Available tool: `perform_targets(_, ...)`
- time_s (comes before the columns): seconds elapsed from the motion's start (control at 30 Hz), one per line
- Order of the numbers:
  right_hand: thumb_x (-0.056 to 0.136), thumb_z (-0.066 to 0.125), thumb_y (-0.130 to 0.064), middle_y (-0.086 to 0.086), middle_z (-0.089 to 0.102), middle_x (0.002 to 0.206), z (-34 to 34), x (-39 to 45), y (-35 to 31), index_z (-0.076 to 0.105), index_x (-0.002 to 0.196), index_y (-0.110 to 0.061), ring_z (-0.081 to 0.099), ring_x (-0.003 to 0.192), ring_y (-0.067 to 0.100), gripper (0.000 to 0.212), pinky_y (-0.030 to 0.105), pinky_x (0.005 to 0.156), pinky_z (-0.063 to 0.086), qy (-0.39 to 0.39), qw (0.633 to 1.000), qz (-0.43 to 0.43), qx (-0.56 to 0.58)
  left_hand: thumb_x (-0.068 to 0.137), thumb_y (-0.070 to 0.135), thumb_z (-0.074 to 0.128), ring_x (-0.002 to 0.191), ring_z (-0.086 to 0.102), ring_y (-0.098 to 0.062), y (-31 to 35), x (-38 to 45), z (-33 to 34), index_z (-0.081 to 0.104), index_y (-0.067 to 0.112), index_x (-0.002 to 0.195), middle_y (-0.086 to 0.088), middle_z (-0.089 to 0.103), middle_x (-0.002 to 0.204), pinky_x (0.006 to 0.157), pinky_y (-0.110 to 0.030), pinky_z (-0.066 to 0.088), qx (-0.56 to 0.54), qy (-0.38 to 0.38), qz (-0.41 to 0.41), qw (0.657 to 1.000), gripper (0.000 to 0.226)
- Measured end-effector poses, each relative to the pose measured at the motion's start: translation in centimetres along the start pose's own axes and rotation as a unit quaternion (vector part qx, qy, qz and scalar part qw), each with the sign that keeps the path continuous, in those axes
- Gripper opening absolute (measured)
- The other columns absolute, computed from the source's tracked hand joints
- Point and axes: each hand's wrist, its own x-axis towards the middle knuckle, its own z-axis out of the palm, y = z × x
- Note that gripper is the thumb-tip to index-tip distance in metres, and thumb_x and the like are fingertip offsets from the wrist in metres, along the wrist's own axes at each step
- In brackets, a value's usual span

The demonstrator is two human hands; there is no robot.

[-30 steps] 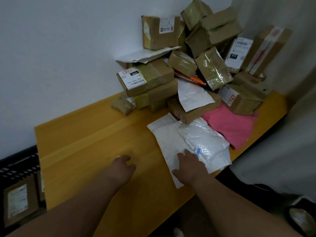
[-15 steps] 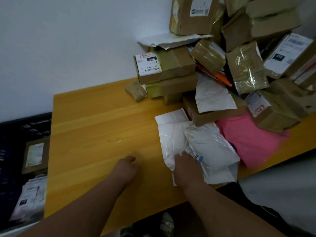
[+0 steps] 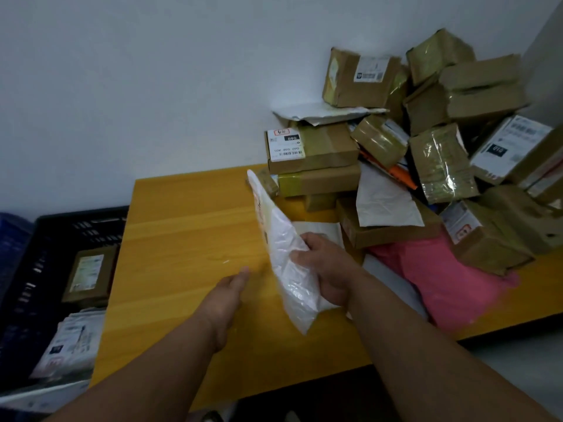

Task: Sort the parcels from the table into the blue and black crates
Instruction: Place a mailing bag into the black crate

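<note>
My right hand (image 3: 327,271) grips a white plastic mailer (image 3: 281,254) and holds it tilted on edge above the yellow table (image 3: 189,226). Just left of the mailer, my left hand (image 3: 227,295) hovers over the table with fingers straight and nothing in it. A second white mailer (image 3: 320,231) lies flat behind my right hand. Brown boxes (image 3: 313,147) are piled at the table's far right, with a pink mailer (image 3: 441,275) in front of them. The black crate (image 3: 45,236) stands left of the table, and a sliver of the blue crate (image 3: 12,239) shows beyond it.
The black crate holds a brown box (image 3: 88,272) and a white labelled mailer (image 3: 71,342). A white wall runs behind the table. The pile of boxes leans against the wall corner at the right. The table's front edge is close to my arms.
My right hand has taken hold of the upper white mailer and lifted it off the table, turning it on edge toward the left. My left hand stayed near the same spot.
</note>
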Motion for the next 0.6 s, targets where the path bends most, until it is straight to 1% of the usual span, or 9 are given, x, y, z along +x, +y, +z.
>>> perform_targets(0.07,0.088,0.056,0.002,0.021,0.063,0.119,-0.1,-0.5,-1.1,0.056,0.122,-0.004,0.063,0.102,0.037,0.036,0.052,0.092,0.051,-0.065,0.989,0.003,0.131,0.087,0.068,0.048,0.126,0.048,-0.025,0.8,-0.5,-1.1,0.043,0.031,0.14,0.004,0.044,0.146,0.11,-0.046,0.032,-0.081,-0.015,-0.019,0.996,0.065)
perform_targets(0.13,0.083,0.056,-0.001,0.02,0.065,0.12,-0.1,-1.0,-1.7,0.058,0.126,-0.006,0.066,0.102,0.036,0.044,0.05,0.087,0.054,-0.119,0.972,0.002,0.205,0.081,0.069,0.054,0.122,0.054,-0.027,1.4,-0.6,-2.4,0.059,0.028,0.125,0.001,0.057,0.136,0.111,-0.049,0.034,-0.146,-0.038,-0.032,0.988,0.06)
perform_targets(0.17,0.082,0.055,-0.002,0.019,0.066,0.12,-0.1,-1.1,-1.8,0.061,0.125,-0.007,0.066,0.103,0.036,0.043,0.05,0.087,0.055,-0.138,0.965,0.001,0.225,0.081,0.067,0.057,0.117,0.058,-0.028,1.6,-0.7,-3.1,0.064,0.025,0.118,-0.002,0.064,0.127,0.109,-0.05,0.038,-0.182,-0.055,-0.037,0.981,0.056)
perform_targets(0.23,0.081,0.052,-0.002,0.018,0.066,0.121,0.3,-1.2,-1.7,0.064,0.123,-0.01,0.066,0.104,0.037,0.044,0.052,0.088,0.054,-0.153,0.958,0.001,0.244,0.087,0.051,0.06,0.114,0.061,-0.031,1.9,-0.8,-4.3,0.066,0.018,0.118,-0.008,0.069,0.119,0.104,-0.05,0.043,-0.251,-0.095,-0.034,0.963,0.045)
perform_targets(0.3,0.078,0.05,-0.002,0.017,0.067,0.118,0.8,-1.1,-1.3,0.066,0.12,-0.009,0.066,0.104,0.036,0.046,0.051,0.089,0.053,-0.144,0.959,0.005,0.244,0.095,0.023,0.057,0.114,0.062,-0.033,2.0,-0.7,-5.5,0.06,0.014,0.125,-0.012,0.067,0.122,0.098,-0.051,0.047,-0.295,-0.105,0.001,0.95,0.032)
perform_targets(0.37,0.077,0.044,-0.003,0.017,0.068,0.112,1.2,-1.2,-1.0,0.07,0.114,-0.008,0.066,0.102,0.035,0.045,0.05,0.093,0.05,-0.123,0.96,0.013,0.253,0.096,0.006,0.052,0.106,0.066,-0.033,2.2,-0.6,-7.0,0.058,0.014,0.125,-0.013,0.069,0.117,0.083,-0.048,0.055,-0.318,-0.086,0.033,0.943,0.031)
perform_targets(0.47,0.078,0.039,-0.014,0.012,0.07,0.098,1.4,-1.2,-0.9,0.076,0.092,-0.01,0.067,0.091,0.031,0.039,0.046,0.088,0.047,-0.082,0.952,0.027,0.293,0.096,0.003,0.049,0.094,0.07,-0.031,2.5,-0.7,-9.3,0.058,0.016,0.123,-0.011,0.072,0.11,0.064,-0.04,0.057,-0.306,-0.04,0.054,0.95,0.03)
perform_targets(0.57,0.078,0.054,-0.025,0.007,0.07,0.082,2.7,-1.4,-1.7,0.076,0.075,-0.011,0.069,0.076,0.025,0.026,0.038,0.072,0.053,-0.061,0.958,0.026,0.28,0.096,0.002,0.049,0.1,0.068,-0.033,2.8,-0.5,-11.5,0.057,0.015,0.125,-0.012,0.071,0.112,0.067,-0.041,0.056,-0.296,-0.029,0.067,0.952,0.032)
perform_targets(0.6,0.076,0.06,-0.029,0.008,0.072,0.083,3.4,-1.5,-2.0,0.077,0.077,-0.011,0.07,0.075,0.026,0.025,0.038,0.071,0.055,-0.049,0.963,0.03,0.262,0.096,0.002,0.049,0.102,0.067,-0.034,2.9,-0.4,-12.0,0.056,0.015,0.125,-0.012,0.07,0.114,0.068,-0.041,0.055,-0.295,-0.028,0.068,0.953,0.032)
